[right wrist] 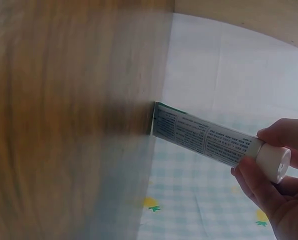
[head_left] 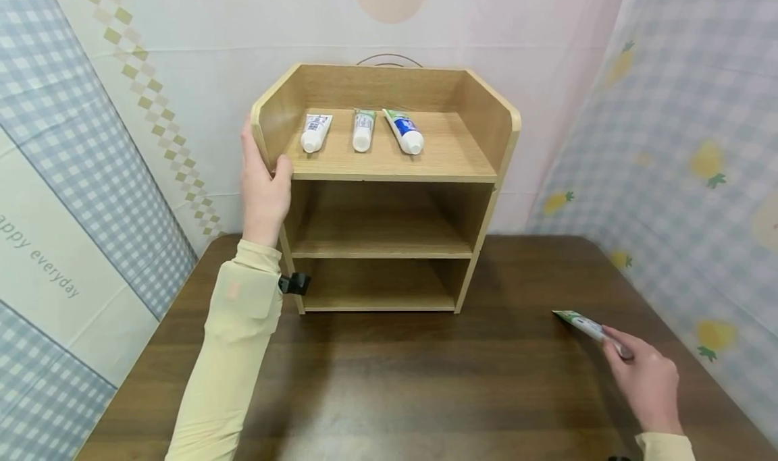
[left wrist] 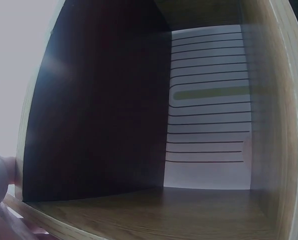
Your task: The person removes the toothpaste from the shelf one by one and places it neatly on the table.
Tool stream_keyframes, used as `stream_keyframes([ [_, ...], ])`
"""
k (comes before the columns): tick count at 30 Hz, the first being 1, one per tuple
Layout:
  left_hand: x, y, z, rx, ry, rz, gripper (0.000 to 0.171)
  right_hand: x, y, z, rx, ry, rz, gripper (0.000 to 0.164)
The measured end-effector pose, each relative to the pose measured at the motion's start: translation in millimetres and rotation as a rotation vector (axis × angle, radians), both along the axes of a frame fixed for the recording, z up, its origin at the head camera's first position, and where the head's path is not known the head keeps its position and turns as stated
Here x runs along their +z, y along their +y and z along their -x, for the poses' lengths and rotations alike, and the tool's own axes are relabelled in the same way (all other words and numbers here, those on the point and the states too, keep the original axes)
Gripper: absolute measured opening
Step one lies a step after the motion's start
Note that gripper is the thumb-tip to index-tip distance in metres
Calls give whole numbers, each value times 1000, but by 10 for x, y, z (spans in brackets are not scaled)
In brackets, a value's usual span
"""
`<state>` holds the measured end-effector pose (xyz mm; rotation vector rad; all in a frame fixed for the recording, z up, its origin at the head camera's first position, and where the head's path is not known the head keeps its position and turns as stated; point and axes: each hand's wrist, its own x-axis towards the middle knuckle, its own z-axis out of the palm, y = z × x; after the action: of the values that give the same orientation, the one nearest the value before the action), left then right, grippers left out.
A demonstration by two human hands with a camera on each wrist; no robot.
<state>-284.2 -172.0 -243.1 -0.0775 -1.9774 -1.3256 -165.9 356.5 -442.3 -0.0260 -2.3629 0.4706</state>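
My left hand (head_left: 265,187) grips the left side panel of a small wooden shelf (head_left: 392,177), its thumb at the front edge by the top board. In the left wrist view, part of that hand (left wrist: 1,195) shows at the lower left. Over the right part of the table, my right hand (head_left: 647,373) pinches a toothpaste tube (head_left: 586,326) near its white cap (right wrist: 273,162). The tube's flat green end points away from the hand, close over the tabletop. Three other toothpaste tubes lie on the top board: a left one (head_left: 316,133), a middle one (head_left: 363,130) and a right one (head_left: 404,131).
The shelf has two lower compartments and stands at the back of a dark brown table (head_left: 389,380). Behind it hangs a pale patterned cloth (head_left: 547,29). Checked cloth (head_left: 687,198) with pineapple prints lines the right side, and blue-checked cloth (head_left: 36,76) the left.
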Motion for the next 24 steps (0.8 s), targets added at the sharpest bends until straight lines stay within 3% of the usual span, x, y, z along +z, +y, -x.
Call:
stream_keyframes([
  [8,-7,-1,0,-10,-10,-5,71,20,-3,-7,1,-82,-20,19],
  [15,-5,-12,-8,-22,-32,3,71,40,42,-41,41,-270,-71,21],
  [24,20,-36,-14,-49,-39,22,71,20,105,50,137,-542,-102,27],
])
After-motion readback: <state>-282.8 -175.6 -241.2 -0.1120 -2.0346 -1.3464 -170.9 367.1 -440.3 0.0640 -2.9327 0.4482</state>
